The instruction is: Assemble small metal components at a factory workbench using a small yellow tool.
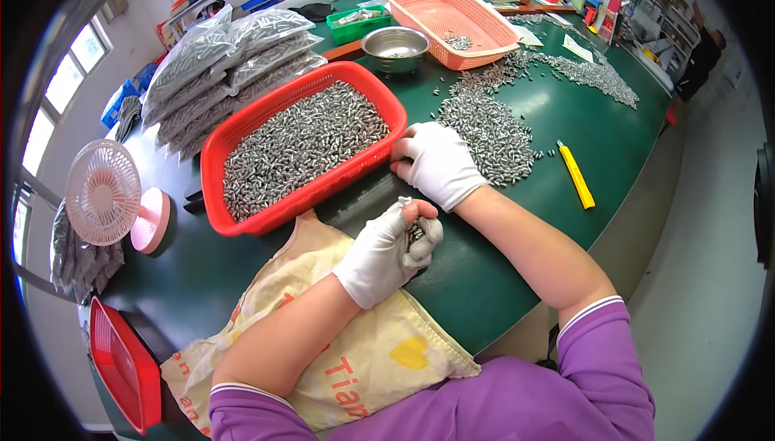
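Note:
My left hand, in a white glove with cut fingertips, is curled shut on a handful of small grey metal pieces over the green table. My right hand, also gloved, rests palm down on the table beside a loose pile of the same metal pieces. Its fingers touch the near corner of a red basket heaped with these pieces. My left forearm lies on a cream cloth bag.
Sealed bags of metal pieces lie behind the red basket. A steel bowl, an orange basket and a green tray stand farther back. A yellow utility knife lies right. A pink fan stands left, another red basket below.

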The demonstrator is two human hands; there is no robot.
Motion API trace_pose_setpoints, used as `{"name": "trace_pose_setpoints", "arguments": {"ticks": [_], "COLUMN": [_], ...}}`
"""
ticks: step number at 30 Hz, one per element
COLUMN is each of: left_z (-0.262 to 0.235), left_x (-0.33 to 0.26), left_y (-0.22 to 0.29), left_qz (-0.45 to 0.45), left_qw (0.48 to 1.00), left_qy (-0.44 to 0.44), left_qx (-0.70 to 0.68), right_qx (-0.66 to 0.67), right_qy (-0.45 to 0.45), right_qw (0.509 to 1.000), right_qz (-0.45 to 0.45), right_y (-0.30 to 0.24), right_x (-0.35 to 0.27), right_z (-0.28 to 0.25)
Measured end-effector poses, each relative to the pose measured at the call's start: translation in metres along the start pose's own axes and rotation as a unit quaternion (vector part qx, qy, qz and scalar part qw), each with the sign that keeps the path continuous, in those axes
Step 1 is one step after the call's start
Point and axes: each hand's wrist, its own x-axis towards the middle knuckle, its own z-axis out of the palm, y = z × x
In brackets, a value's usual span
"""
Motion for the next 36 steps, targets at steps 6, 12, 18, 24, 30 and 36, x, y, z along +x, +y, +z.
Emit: {"name": "trace_pose_setpoints", "arguments": {"ticks": [6,12,18,24,30,36], "left_z": [-0.005,-0.006,-0.003,0.001,0.004,0.003], "left_x": [-0.002,-0.001,-0.002,-0.001,-0.002,-0.001], "left_y": [0.000,0.000,0.000,0.001,0.001,0.002], "left_qz": [0.015,0.076,0.090,0.077,0.090,0.082], "left_qw": [1.000,0.996,0.994,0.995,0.993,0.993], "left_qy": [-0.009,0.022,0.054,0.063,0.078,0.077], "left_qx": [-0.023,-0.038,-0.035,-0.015,-0.007,-0.017], "right_qx": [0.086,0.457,0.454,0.454,0.394,0.385], "right_qy": [-0.008,-0.182,-0.227,-0.196,-0.154,-0.137], "right_qw": [0.995,0.870,0.861,0.868,0.904,0.904], "right_qz": [-0.052,0.041,-0.004,-0.049,-0.062,-0.128], "right_y": [0.006,0.012,0.014,0.012,0.010,0.011], "right_x": [-0.003,-0.009,-0.009,-0.011,-0.010,-0.010], "right_z": [-0.009,-0.046,-0.048,-0.051,-0.062,-0.063]}}
